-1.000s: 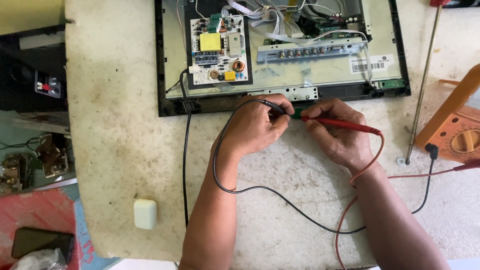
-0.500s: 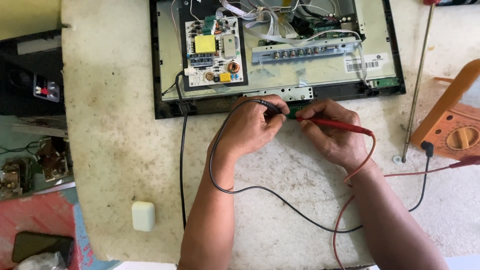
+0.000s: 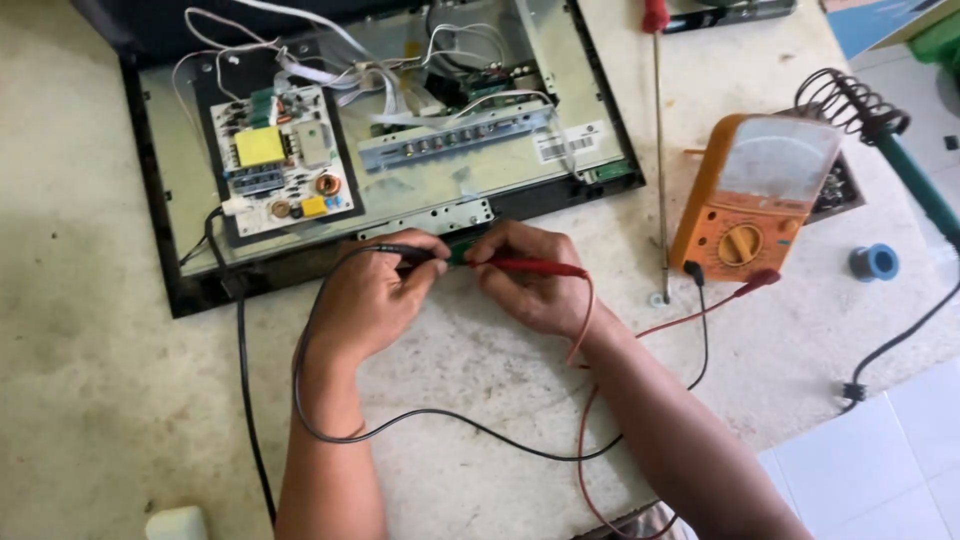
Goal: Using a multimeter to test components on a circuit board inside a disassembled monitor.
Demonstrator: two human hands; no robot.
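Head view shows the pale surface carrying an opened flat-screen panel, back cover already off and its circuit boards bare. Right of it sits your orange analog meter, both leads plugged in, so the setup looks done. Your left hand pinches the black probe between closed fingers; your right hand pinches the red probe the same way. Both tips meet at a small green board on the panel's lower edge. Probing seems under way; whatever the needle shows can't be made out.
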